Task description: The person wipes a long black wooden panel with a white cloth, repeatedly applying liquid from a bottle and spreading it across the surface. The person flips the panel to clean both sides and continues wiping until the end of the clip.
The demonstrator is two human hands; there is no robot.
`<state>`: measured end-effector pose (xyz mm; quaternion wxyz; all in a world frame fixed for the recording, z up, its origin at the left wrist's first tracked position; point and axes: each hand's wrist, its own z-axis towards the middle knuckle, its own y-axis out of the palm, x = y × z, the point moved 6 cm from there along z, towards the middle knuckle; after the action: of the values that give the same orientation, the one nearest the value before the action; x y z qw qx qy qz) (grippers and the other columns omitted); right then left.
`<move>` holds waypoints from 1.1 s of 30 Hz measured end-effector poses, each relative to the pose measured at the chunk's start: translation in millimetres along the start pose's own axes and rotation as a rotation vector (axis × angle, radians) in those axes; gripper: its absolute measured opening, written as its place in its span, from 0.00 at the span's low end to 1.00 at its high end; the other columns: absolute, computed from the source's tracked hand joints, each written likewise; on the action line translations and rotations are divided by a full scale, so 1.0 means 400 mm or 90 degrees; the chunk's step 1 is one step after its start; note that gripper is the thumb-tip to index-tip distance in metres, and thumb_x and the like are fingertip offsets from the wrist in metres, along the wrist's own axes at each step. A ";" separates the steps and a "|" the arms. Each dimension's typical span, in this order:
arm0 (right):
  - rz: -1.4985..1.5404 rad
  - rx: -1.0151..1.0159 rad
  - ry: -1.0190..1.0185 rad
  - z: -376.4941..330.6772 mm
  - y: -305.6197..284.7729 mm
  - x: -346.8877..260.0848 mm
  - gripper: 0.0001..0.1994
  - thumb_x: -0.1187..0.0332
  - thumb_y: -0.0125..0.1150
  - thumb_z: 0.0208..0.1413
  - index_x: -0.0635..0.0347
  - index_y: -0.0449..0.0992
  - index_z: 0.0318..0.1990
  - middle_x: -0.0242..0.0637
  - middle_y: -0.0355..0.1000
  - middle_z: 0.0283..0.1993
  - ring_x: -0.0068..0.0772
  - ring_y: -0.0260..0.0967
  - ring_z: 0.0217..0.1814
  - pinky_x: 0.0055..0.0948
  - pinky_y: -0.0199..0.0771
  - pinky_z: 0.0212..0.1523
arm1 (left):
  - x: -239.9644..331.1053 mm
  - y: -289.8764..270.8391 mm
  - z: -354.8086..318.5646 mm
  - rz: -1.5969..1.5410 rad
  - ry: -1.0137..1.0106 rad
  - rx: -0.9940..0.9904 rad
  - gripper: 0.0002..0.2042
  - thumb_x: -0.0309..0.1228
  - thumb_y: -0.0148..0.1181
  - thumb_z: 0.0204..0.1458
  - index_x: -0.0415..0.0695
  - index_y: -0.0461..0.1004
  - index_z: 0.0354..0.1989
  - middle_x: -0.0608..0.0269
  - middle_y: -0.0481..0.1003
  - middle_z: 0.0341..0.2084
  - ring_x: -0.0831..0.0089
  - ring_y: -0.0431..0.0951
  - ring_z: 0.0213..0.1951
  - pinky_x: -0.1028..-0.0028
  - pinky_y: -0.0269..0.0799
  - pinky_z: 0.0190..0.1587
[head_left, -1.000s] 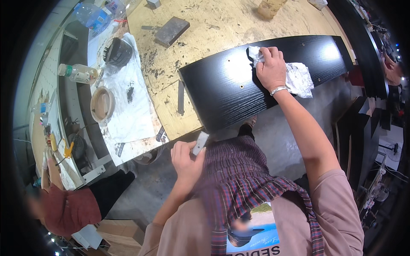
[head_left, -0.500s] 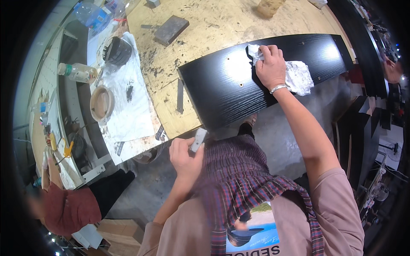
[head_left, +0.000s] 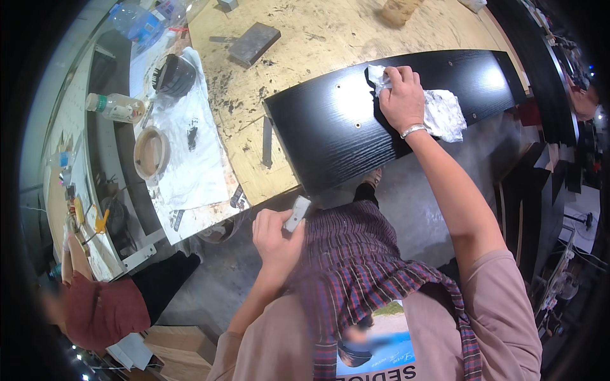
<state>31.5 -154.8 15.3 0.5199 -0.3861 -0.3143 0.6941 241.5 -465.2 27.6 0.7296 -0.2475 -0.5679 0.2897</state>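
A glossy black wood-grain panel [head_left: 318, 130] with small brass-rimmed holes lies across the table's near edge. My right hand [head_left: 403, 98] is closed on a crumpled white cloth [head_left: 447, 114] that rests on the panel; part of the cloth sticks out past my fingertips. Below the panel's near left corner, my left hand [head_left: 276, 236] grips a small pale grey block [head_left: 297, 213] between thumb and fingers. The block is held clear of the panel, in front of my plaid apron [head_left: 356, 238].
The stained wooden table [head_left: 248, 136] bears a dark rectangular block [head_left: 255, 44]. At left, a stained white cloth [head_left: 190, 159] lies beside a round bowl [head_left: 151, 152], a black cup [head_left: 175, 76] and a plastic bottle [head_left: 117, 107]. A co-worker in a red shirt [head_left: 105, 311] bends at another bench.
My left hand has shifted down slightly, and the grey block has tilted a little. My right hand and the cloth stay almost in place.
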 end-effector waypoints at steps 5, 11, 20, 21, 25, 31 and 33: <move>-0.006 0.001 0.001 0.003 -0.004 -0.002 0.16 0.69 0.59 0.46 0.53 0.76 0.45 0.41 0.71 0.45 0.49 0.68 0.46 0.44 0.72 0.47 | 0.013 -0.001 0.018 0.004 0.023 0.012 0.15 0.23 0.72 0.37 0.41 0.76 0.35 0.59 0.70 0.29 0.58 0.73 0.34 0.62 0.65 0.38; -0.012 0.003 0.004 0.002 0.000 0.000 0.16 0.69 0.59 0.46 0.53 0.76 0.45 0.41 0.71 0.45 0.48 0.68 0.46 0.44 0.73 0.47 | 0.012 -0.015 0.011 0.029 0.040 0.002 0.15 0.24 0.73 0.38 0.41 0.77 0.36 0.59 0.71 0.30 0.59 0.72 0.34 0.61 0.64 0.38; 0.005 0.016 -0.008 0.007 -0.004 -0.008 0.15 0.70 0.59 0.45 0.54 0.76 0.44 0.41 0.71 0.45 0.48 0.68 0.47 0.44 0.72 0.47 | -0.027 -0.042 0.028 -0.061 -0.069 0.031 0.14 0.22 0.72 0.42 0.38 0.77 0.39 0.56 0.74 0.31 0.61 0.75 0.33 0.66 0.71 0.39; -0.004 0.006 -0.002 0.003 -0.005 -0.001 0.15 0.70 0.59 0.45 0.54 0.76 0.44 0.41 0.71 0.45 0.49 0.68 0.47 0.45 0.72 0.47 | -0.040 -0.040 0.027 -0.104 -0.102 0.032 0.14 0.22 0.71 0.44 0.37 0.78 0.40 0.57 0.74 0.32 0.63 0.76 0.34 0.67 0.71 0.40; 0.007 0.002 0.007 0.002 -0.005 -0.003 0.15 0.71 0.58 0.45 0.55 0.76 0.43 0.42 0.70 0.45 0.50 0.67 0.47 0.46 0.71 0.47 | -0.132 -0.094 0.075 -0.242 -0.314 0.107 0.12 0.24 0.65 0.55 0.34 0.78 0.47 0.61 0.77 0.35 0.73 0.76 0.38 0.73 0.72 0.45; 0.016 -0.043 0.022 0.001 -0.005 -0.006 0.18 0.74 0.55 0.47 0.59 0.74 0.48 0.43 0.69 0.48 0.52 0.66 0.50 0.46 0.70 0.53 | -0.340 -0.266 0.240 -0.107 -0.250 0.289 0.13 0.26 0.64 0.58 0.34 0.78 0.49 0.61 0.77 0.38 0.73 0.75 0.40 0.70 0.70 0.48; 0.023 -0.047 0.021 0.002 -0.003 -0.012 0.18 0.74 0.55 0.47 0.60 0.74 0.48 0.44 0.69 0.48 0.52 0.66 0.50 0.46 0.70 0.54 | -0.376 -0.288 0.273 -0.003 -0.212 0.304 0.13 0.29 0.65 0.56 0.37 0.79 0.48 0.59 0.78 0.38 0.69 0.77 0.41 0.68 0.70 0.49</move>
<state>31.9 -159.2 17.7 0.4977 -0.4219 -0.3240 0.6850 123.6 -649.3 29.3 0.6644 -0.0163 -0.5962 0.4503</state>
